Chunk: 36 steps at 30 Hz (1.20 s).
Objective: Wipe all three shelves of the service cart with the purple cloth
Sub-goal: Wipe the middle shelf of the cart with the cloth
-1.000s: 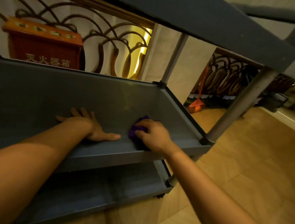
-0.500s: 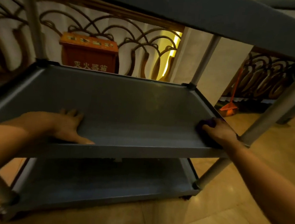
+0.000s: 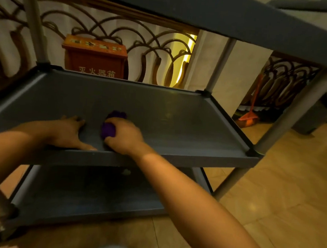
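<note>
The right hand (image 3: 125, 135) has its fingers clenched around the bunched purple cloth (image 3: 110, 128), pressing it down onto the floor of the service cart's middle shelf (image 3: 178, 121), near the front lip; the wad bulges out ahead of the knuckles and beside the thumb, which suits scrubbing with palm pressure rather than a light dusting. Just to the left of those fingers the left hand (image 3: 68, 133) lies flat on the same shelf, its fingers released and spread, holding nothing (most likely a brace, so the wheeled cart does not roll under the strokes). Below both hands the bottom shelf (image 3: 86, 194) sits bare, and the top shelf (image 3: 206, 11) runs overhead; whether either has been wiped cannot be told from here.
</note>
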Tool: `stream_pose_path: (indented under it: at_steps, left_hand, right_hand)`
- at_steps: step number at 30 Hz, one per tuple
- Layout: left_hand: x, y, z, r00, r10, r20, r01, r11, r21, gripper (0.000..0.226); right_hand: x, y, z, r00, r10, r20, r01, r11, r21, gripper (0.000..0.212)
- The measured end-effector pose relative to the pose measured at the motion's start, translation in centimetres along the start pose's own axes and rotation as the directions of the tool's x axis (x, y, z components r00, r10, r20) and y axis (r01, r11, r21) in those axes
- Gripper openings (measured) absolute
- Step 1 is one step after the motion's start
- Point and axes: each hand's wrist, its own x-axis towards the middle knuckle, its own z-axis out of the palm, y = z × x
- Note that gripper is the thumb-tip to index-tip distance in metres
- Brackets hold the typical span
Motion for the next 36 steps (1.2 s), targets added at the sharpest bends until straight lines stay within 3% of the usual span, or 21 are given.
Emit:
stream_pose_path:
  at_steps: [3, 5, 7, 9, 11, 14, 19, 22, 27, 31, 36]
  left_hand:
    - [-1.5, -0.3, 0.7, 0.994, 0.026, -0.103, -0.04, 0.99, -0.135, 0.116]
    - [-2.8, -1.4, 1.2, 0.978, 0.019, -0.208, -0.054, 0.985, -0.163, 0.103]
    - [-4.2, -3.2, 2.9, 0.953, 0.019, -0.302, -0.04, 0.997, -0.061, 0.115]
    - [-5.5, -4.4, 5.0, 0.929, 0.011, -0.371, 0.019, 0.997, 0.077, 0.128]
    - [-5.7, -4.1, 6.2, 0.91, -0.004, -0.414, 0.053, 0.993, 0.106, 0.132]
    - [-5.4, -2.2, 6.0, 0.885, -0.007, -0.466, 0.074, 0.989, 0.127, 0.139]
    - [-6.0, -1.7, 5.7, 0.865, 0.012, -0.501, 0.039, 0.995, 0.091, 0.145]
    - [-7.7, -3.6, 5.5, 0.86, -0.013, -0.51, 0.042, 0.998, 0.046, 0.143]
    - [-11.9, -9.4, 8.0, 0.847, -0.211, -0.487, 0.323, 0.934, 0.156, 0.122]
    - [-12.3, -9.4, 8.0, 0.87, -0.241, -0.429, 0.321, 0.939, 0.123, 0.131]
    - [-11.9, -9.6, 8.1, 0.869, -0.261, -0.419, 0.349, 0.926, 0.146, 0.134]
  right_hand:
    - [-1.3, 1.9, -2.7, 0.999, -0.027, 0.044, 0.03, 0.997, -0.072, 0.061]
    - [-2.8, 6.5, -5.6, 0.998, 0.063, -0.018, -0.065, 0.986, -0.151, 0.059]
    - [-5.4, 13.0, -9.1, 0.948, 0.273, -0.163, -0.305, 0.925, -0.225, 0.053]
    - [-8.1, 18.3, -11.8, 0.827, 0.486, -0.284, -0.543, 0.821, -0.177, 0.05]
    - [-9.4, 20.4, -12.3, 0.761, 0.551, -0.342, -0.61, 0.788, -0.089, 0.051]
    - [-8.1, 17.4, -9.8, 0.829, 0.435, -0.35, -0.485, 0.872, -0.064, 0.048]
    - [-3.7, 5.0, -2.2, 0.965, 0.142, -0.22, -0.158, 0.986, -0.054, 0.048]
    - [-1.3, -0.9, 1.0, 0.98, 0.102, -0.173, -0.12, 0.987, -0.102, 0.044]
    - [1.5, -5.6, 3.6, 0.991, 0.055, -0.122, -0.073, 0.986, -0.153, 0.046]
    - [2.8, -10.7, 6.4, 0.993, 0.035, -0.117, -0.05, 0.991, -0.124, 0.047]
    - [2.9, -14.3, 8.2, 0.98, -0.167, -0.108, 0.172, 0.984, 0.037, 0.05]
